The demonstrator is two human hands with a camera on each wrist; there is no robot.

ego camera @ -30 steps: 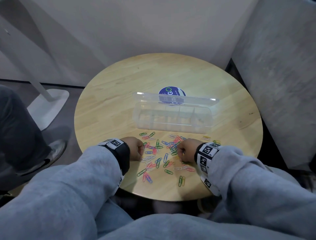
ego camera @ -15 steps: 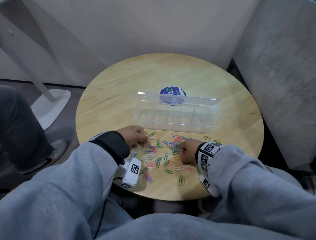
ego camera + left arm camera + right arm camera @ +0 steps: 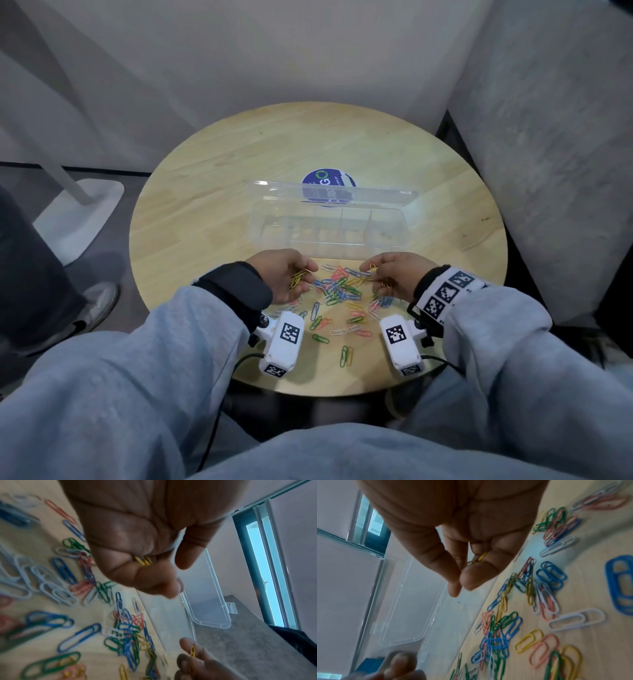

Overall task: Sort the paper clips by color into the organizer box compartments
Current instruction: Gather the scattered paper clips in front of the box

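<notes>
Item 1, left hand (image 3: 284, 274): clenched on a small bunch of yellow wire paper clips (image 3: 297, 278), at about 7 o'clock of the clear plastic organizer box (image 3: 329, 236).

Item 2, right hand (image 3: 394, 277): pinching more yellow paper clips (image 3: 373, 268) between thumb and fingertips, at about 5 o'clock of the box.

Item 3, loose heap of mixed blue, green, pink, white and yellow paper clips (image 3: 337, 294): lies on the round pale wooden desk (image 3: 212, 212), between your hands and just in front of the box.

Item 4, box: stands open at the desk's centre, hinged lid (image 3: 329, 195) raised at its 12 o'clock side.

Handling, as a judgement: you appear to be gathering yellows.
- Carry both bunches to a single compartment.
- Lower your fingers inside its walls before letting go, since light clips bounce over low dividers.
- Keep the pinch firm; hooked clips drag neighbours of other colours along.

Not determinable:
- The number of clips in each hand; fingers cover most of them.
- The count of compartments, and whether any holds clips; the transparent walls blur together.
- The wording on the round blue sticker (image 3: 325, 178) behind the lid.
</notes>
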